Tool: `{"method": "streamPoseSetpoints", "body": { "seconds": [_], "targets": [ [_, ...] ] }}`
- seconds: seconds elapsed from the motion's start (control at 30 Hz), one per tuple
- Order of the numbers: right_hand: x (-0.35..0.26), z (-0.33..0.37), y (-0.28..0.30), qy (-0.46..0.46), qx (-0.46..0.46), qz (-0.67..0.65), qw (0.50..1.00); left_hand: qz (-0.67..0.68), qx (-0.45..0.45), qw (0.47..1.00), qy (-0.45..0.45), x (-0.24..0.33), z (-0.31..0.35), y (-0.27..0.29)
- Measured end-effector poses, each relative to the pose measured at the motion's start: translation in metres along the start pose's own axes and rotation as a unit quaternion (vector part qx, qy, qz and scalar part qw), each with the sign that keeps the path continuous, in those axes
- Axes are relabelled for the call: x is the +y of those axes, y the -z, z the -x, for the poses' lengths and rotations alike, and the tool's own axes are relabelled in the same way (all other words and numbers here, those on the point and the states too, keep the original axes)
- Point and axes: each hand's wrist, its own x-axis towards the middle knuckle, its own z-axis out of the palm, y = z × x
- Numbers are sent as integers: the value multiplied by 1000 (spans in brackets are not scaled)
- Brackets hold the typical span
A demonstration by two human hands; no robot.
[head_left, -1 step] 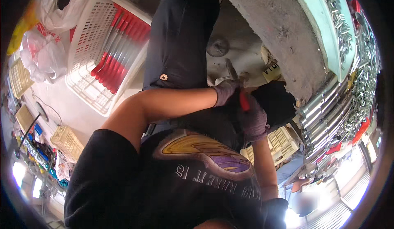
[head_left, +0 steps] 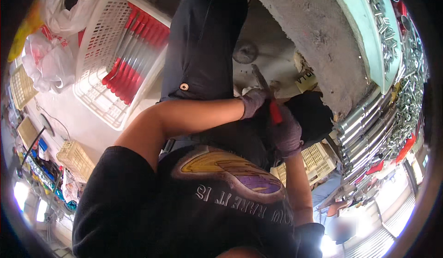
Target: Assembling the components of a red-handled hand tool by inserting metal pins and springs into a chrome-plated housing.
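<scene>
Both of my hands wear dark grey-purple gloves and meet in front of my lap. My right hand (head_left: 288, 135) is closed around the red handle of a long metal tool (head_left: 262, 81), whose narrow grey end points up and away from me. Against the tool's middle, where metal meets handle, my left hand (head_left: 253, 103) is closed, its fingertips partly hidden. The tool's exact kind cannot be made out. To the left, a white plastic basket (head_left: 94, 54) holds several red-handled metal tools (head_left: 134, 54) laid side by side.
A rough grey ledge (head_left: 314, 31) runs along the upper right. On it stands a pale green tray (head_left: 357, 13) of small metal pieces, beside piled metal parts (head_left: 408, 96) and tubes (head_left: 357, 124). White plastic bags (head_left: 50, 64) lie far left. Another person (head_left: 339, 209) is at lower right.
The tool has tilted slightly, its metal end shifting a little to the left. My right hand has moved slightly. Both hands stay closed on it.
</scene>
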Motion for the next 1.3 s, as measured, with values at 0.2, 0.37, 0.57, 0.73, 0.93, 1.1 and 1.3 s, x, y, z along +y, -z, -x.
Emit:
{"method": "streamPoseSetpoints", "body": {
  "seconds": [0.2, 0.37, 0.57, 0.73, 0.93, 1.1, 1.3],
  "targets": [
    [-1, -17, -4, 45, -20, -10, 999, -104, -4, 995, 0, -10, -32, 29],
    [-4, -19, -8, 24, -31, 36, 999, -91, 78, 991, -62, -11, -20, 17],
    [-3, -23, -18, 41, -34, 31, 998, -169, 98, 980, -40, 4, -9, 13],
    [-11, -11, -4, -27, -60, 67, 996, -349, 157, 924, -17, 16, 41, -26],
    [-6, -17, -9, 7, -34, 35, 999, -257, 173, 951, -17, 18, 38, -27],
    [-6, -27, -7, 22, -44, 47, 998, -260, 175, 941, -125, 23, 55, -38],
    [-23, -92, -12, -18, -120, 53, 991, -314, 171, 843, -402, 49, 94, -67]
  ]
}}
